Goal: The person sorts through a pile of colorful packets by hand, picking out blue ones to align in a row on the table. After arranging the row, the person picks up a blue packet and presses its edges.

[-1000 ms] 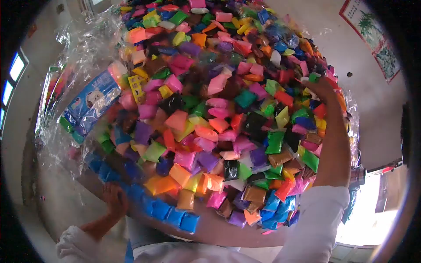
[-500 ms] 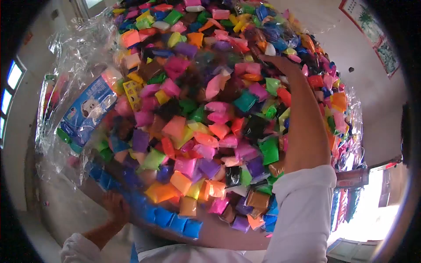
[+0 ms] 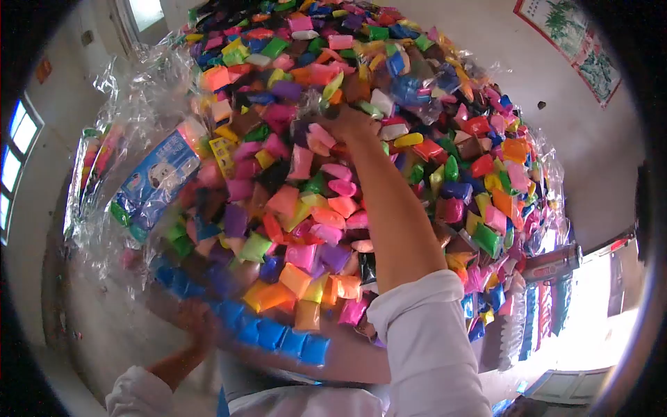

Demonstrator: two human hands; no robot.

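Observation:
A large heap of small, brightly coloured, soft-looking packets (image 3: 299,257) covers the table in front of me. My right hand (image 3: 351,125) reaches to the middle of the heap, among pink, white and dark packets. Its fingers are partly hidden and blurred, so I cannot make out whether they hold anything. At the near left edge of the table is my left hand (image 3: 199,321), smeared by motion. Close beside it runs a joined strip of blue packets (image 3: 278,338) along the table edge.
Clear plastic bags (image 3: 146,90) stand at the left of the heap. A blue printed bag (image 3: 160,174) with a white cartoon dog lies there, near a small yellow sheet (image 3: 222,156). Strips of coloured packets (image 3: 535,316) hang at the right, and a picture (image 3: 573,48) is on the wall.
My right hand has moved left across the heap, from its right side to the middle. My left hand stays near the blue strip at the table edge. The view has shifted slightly.

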